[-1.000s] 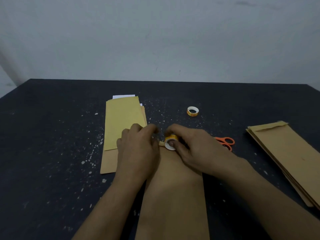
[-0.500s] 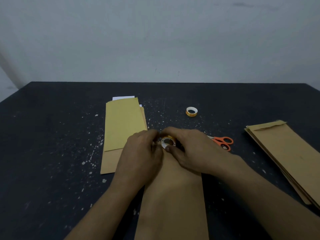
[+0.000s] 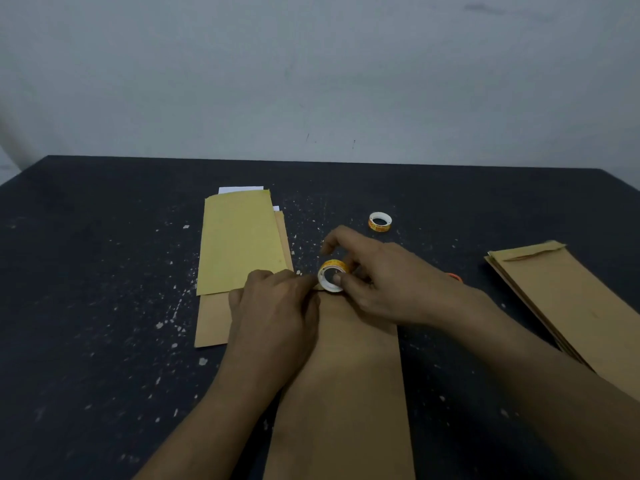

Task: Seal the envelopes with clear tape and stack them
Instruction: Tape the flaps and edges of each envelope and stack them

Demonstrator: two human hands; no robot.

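Observation:
A long brown envelope (image 3: 346, 393) lies lengthwise in front of me on the dark table (image 3: 86, 271). Over its far end my right hand (image 3: 384, 282) grips a small yellow tape roll (image 3: 332, 276) with a white core, thumb on the rim, index finger raised. My left hand (image 3: 273, 306) lies on the envelope's far left corner, and its fingertips pinch at the roll's left side; whether they hold a tape end I cannot tell. A pile of envelopes (image 3: 239, 244), a yellowish one on top, lies to the left. Another brown pile (image 3: 568, 306) lies at the right.
A second small tape roll (image 3: 380, 221) sits farther back on the table. An orange scissors handle (image 3: 455, 277) peeks out behind my right wrist. White sheets (image 3: 240, 189) stick out from under the left pile. A pale wall rises behind the table's far edge.
The roll has tipped up in my right hand, showing its hole, and my right index finger has lifted. My left fingertips stay against the roll's left side.

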